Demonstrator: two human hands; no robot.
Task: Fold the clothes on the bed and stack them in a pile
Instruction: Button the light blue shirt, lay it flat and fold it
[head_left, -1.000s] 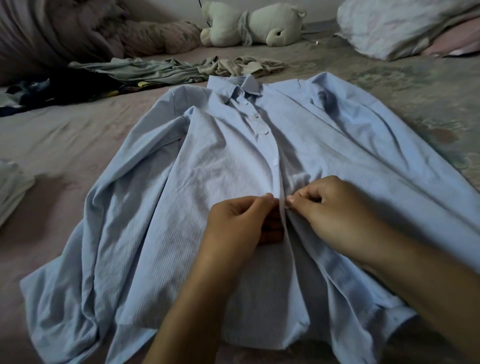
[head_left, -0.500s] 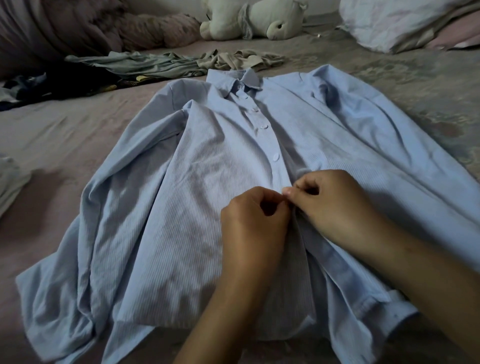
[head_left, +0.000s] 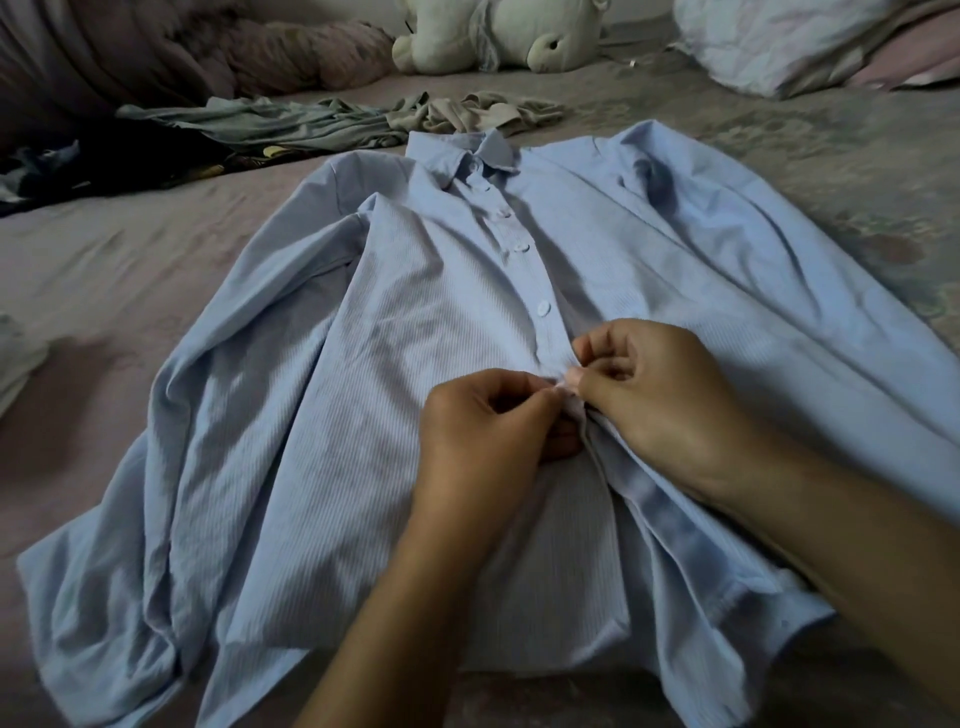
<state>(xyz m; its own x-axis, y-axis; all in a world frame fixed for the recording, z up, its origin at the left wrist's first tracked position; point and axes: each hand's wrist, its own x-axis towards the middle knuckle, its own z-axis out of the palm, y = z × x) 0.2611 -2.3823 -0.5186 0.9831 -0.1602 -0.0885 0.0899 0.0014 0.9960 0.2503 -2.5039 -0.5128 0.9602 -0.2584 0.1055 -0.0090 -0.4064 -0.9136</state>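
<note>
A light blue button-up shirt lies spread face up on the bed, collar toward the far side. Its upper buttons are fastened. My left hand pinches the left edge of the placket halfway down the shirt front. My right hand pinches the facing edge at the same spot, fingertips touching the left hand's. Both sleeves lie crumpled along the sides. Below my hands the shirt front gapes open toward the hem.
Unfolded clothes lie behind the shirt: a grey-green garment, a beige one and dark ones. A white plush toy and pillows sit at the back. Some pale fabric shows at the left edge.
Both hands have stayed together at the placket, working the same spot. The view has shifted slightly, so the shirt sits higher in the frame.
</note>
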